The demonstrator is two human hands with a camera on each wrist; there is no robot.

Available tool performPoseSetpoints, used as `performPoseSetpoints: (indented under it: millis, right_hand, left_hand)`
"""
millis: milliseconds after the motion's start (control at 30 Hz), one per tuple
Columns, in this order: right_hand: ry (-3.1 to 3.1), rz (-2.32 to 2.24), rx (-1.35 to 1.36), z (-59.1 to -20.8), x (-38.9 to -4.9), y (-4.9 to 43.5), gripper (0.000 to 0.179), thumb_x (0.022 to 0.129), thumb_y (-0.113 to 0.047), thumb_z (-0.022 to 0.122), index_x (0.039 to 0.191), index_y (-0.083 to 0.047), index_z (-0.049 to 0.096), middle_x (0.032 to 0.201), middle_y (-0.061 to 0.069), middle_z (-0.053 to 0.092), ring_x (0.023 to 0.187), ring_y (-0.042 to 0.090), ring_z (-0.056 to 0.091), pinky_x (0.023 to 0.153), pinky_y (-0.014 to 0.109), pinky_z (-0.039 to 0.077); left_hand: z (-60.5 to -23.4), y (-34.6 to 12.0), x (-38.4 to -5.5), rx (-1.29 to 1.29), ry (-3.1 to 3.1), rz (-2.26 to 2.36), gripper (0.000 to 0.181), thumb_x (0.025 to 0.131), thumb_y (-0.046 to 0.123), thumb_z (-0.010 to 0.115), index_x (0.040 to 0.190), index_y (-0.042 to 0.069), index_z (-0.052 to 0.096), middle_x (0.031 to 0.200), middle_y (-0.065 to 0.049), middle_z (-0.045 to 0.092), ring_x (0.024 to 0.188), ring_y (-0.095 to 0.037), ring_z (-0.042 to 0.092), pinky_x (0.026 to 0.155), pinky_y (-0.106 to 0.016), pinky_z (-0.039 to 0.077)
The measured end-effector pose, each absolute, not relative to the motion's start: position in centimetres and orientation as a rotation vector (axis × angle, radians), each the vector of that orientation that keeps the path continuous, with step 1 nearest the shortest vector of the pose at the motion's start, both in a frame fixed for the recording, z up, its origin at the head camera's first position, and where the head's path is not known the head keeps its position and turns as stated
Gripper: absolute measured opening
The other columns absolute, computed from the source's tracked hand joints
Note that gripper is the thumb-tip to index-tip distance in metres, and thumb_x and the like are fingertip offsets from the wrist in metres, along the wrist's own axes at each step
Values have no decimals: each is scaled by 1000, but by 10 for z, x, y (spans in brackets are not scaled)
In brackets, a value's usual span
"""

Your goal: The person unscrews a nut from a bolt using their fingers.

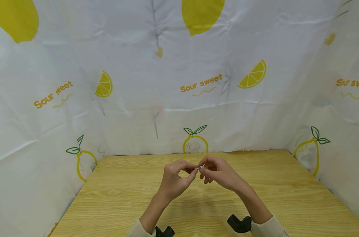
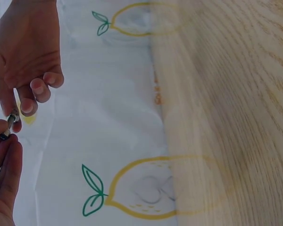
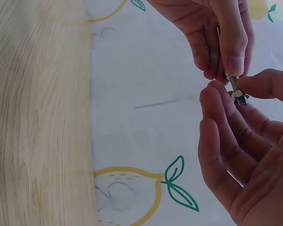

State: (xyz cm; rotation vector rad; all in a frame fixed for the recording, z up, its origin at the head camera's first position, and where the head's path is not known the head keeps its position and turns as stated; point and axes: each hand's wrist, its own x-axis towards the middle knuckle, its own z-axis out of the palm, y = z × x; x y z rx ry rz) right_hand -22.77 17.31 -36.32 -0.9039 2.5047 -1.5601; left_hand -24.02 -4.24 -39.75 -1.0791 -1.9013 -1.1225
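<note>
In front of me, just above the table, my two hands meet at a small metal bolt (image 3: pixel 233 84). My left hand (image 1: pixel 175 179) pinches one end of it between thumb and fingers. A hex nut (image 3: pixel 238 94) sits on the thread near the other end, where the bolt's tip pokes out past it. My right hand (image 1: pixel 221 172) holds the nut between thumb and index finger, the other fingers loosely bent. From the left wrist, the bolt (image 2: pixel 10 123) appears tilted between both hands' fingertips, its far end covered by them.
The wood-grain table (image 1: pixel 123 191) stretches beneath both hands. White cloth (image 1: pixel 138 125) printed with lemons hangs behind it and along both sides. Black wrist mounts (image 1: pixel 239 223) show by the sleeves at the bottom.
</note>
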Motion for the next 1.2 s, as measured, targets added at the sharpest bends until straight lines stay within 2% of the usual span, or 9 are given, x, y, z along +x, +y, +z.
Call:
performPoseSetpoints:
  millis: [133,233,400,500,667,933,1033,1200]
  right_hand:
    - [2501,-1569,-909,-362,-227,173,23,105,-16,60,121,0,62,86,9,73,68,18,71,66,34,62]
    - [2505,-1562,-898,-362,-227,173,27,107,-22,57,123,0,62,87,15,73,67,19,71,66,36,63]
    - [2517,-1535,-887,-364,-229,174,31,110,-27,49,110,-2,68,88,17,73,69,25,73,65,37,62]
    - [2520,-1530,-888,-363,-228,174,31,110,-26,50,104,-2,69,87,16,73,70,29,73,66,35,62]
    - [2505,-1559,-888,-363,-227,174,25,107,-22,55,110,0,68,87,17,72,72,30,72,66,36,62]
    - [2518,-1553,-879,-364,-230,172,26,105,-23,61,118,-1,64,85,9,73,67,20,72,65,34,61]
    - [2520,-1541,-863,-365,-230,172,29,107,-29,57,117,-3,65,85,9,73,68,24,72,65,35,62]
    - [2538,-1522,-858,-365,-230,173,32,111,-30,49,107,-6,70,87,12,73,71,31,72,66,37,62]
  left_hand:
    - [-397,-43,-240,-1084,-1888,-1111,6,89,4,78,93,8,80,85,-1,77,74,-8,72,70,-16,59]
    - [-396,-43,-241,-1090,-1879,-1105,3,91,7,77,93,8,79,85,-2,77,74,-8,72,71,-16,59]
    - [-395,-43,-240,-1093,-1879,-1107,3,91,6,77,93,8,79,85,-2,77,75,-8,73,72,-14,58]
    - [-395,-42,-240,-1092,-1877,-1104,6,89,4,78,93,9,79,85,-1,77,74,-8,73,72,-14,58]
    - [-396,-42,-240,-1083,-1885,-1105,6,89,4,78,93,9,80,85,-1,77,74,-8,73,72,-14,58]
    - [-397,-43,-240,-1077,-1893,-1107,5,90,6,78,93,9,80,85,-1,77,74,-8,72,71,-16,59]
    - [-396,-42,-240,-1079,-1889,-1105,5,90,5,78,93,9,79,84,-1,77,74,-8,72,71,-15,59]
    - [-396,-42,-240,-1084,-1886,-1112,7,89,3,78,93,9,79,85,-2,77,75,-8,73,72,-14,58]
